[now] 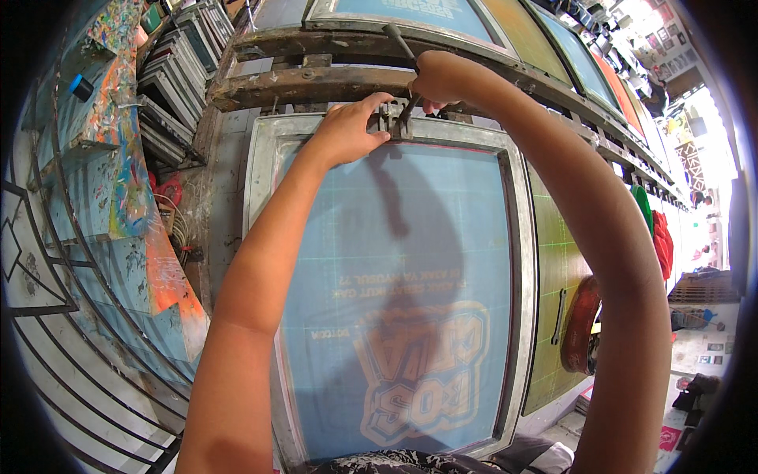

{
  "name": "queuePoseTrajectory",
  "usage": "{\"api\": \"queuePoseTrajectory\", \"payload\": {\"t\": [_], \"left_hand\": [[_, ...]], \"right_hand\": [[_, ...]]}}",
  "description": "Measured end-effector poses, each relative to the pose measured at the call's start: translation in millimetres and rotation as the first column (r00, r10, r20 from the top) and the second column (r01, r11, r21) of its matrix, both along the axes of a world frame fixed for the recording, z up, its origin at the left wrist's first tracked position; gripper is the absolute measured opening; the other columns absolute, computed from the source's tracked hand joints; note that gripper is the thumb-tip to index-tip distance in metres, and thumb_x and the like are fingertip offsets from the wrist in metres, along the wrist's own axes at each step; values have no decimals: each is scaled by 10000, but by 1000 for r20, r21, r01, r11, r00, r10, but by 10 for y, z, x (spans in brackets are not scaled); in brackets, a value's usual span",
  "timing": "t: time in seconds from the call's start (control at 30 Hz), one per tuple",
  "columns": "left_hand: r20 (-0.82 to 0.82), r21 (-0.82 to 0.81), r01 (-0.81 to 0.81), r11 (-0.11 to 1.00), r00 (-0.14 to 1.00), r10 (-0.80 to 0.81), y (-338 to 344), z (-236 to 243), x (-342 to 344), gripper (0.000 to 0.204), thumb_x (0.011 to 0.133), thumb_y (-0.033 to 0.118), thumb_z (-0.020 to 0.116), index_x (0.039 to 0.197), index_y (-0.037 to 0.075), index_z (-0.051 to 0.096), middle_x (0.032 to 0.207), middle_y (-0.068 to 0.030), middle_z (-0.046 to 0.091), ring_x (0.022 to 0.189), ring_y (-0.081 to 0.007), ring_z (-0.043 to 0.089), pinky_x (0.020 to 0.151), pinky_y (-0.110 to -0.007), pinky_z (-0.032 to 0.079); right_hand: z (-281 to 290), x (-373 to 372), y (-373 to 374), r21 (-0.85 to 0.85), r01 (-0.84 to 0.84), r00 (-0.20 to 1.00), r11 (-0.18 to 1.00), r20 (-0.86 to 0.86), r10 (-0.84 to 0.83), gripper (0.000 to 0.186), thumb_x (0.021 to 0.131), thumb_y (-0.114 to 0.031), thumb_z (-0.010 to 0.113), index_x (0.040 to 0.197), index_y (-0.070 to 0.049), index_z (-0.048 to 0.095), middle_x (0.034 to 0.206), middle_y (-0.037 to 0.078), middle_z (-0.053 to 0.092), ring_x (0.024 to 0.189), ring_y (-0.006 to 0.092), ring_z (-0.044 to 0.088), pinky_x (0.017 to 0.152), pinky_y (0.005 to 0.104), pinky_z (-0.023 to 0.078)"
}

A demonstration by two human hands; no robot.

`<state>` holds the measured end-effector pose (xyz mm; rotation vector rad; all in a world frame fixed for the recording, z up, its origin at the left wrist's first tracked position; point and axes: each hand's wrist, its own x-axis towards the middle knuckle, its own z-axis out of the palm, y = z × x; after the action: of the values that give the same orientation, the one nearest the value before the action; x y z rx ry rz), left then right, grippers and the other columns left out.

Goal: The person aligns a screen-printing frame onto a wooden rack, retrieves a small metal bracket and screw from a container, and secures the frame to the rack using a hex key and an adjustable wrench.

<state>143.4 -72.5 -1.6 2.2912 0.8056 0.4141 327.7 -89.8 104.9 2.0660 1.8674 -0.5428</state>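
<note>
Closed round a dark tool (402, 47), the right grip (446, 79), with one end of the tool poking out above the fist and the other down at a metal clamp (387, 118). At the clamp's left side, the left grip (347, 133), thumb and fingers parted; cannot tell whether squeezing or only touching. Under the clamp, the far edge of the screen (474, 221), below both arms: blue mesh in a grey frame, with pale reversed lettering on the near half. Over the mesh, a broad shadow. Across the screen's left edge, the left forearm (260, 284); over the far right corner, the right arm (616, 237), hiding part of what lies beyond. Just past the clamp, a scuffed beam (316, 85), then more screens (418, 9). To the right, a yellow-green panel (549, 379) with a wrench (558, 316) and, near it, a reddish round thing (579, 325), partly behind the arm. Farther right, a green cloth (642, 207) and a red cloth (662, 245). Well apart on the left, stacked frames (178, 79), coiled cable (178, 225), paint-splashed steps (118, 150) and black railings (65, 263).
</note>
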Motion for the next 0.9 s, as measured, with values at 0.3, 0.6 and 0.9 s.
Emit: {"api": "queuePoseTrajectory", "payload": {"t": [0.3,0.6,0.9], "left_hand": [[5,129,22,991,1000,-23,67,-146,-89,520,871,260,663,1377,309,555,1538,-120,396,1313,-356,485,1143,-441,296],[2,132,-23,991,1000,23,55,-118,-122,621,852,291,679,1374,65,429,1303,-207,596,1231,-387,537,1069,-451,357],[7,85,3,996,1000,-4,0,-4,-82,620,845,295,681,1352,33,439,1303,-216,594,1236,-390,530,1060,-456,367]], "right_hand": [[167,-55,-188,398,-8,966,917,-235,111,325,918,-62,549,1225,-22,451,928,154,656,772,240,705,641,380,551],[322,-224,-163,300,-358,930,884,24,368,264,911,-21,541,1136,-79,665,879,177,709,870,299,706,760,421,521],[405,33,1,83,-835,489,544,565,664,414,801,-91,678,1197,-210,676,960,83,663,969,263,665,837,391,534]]}}
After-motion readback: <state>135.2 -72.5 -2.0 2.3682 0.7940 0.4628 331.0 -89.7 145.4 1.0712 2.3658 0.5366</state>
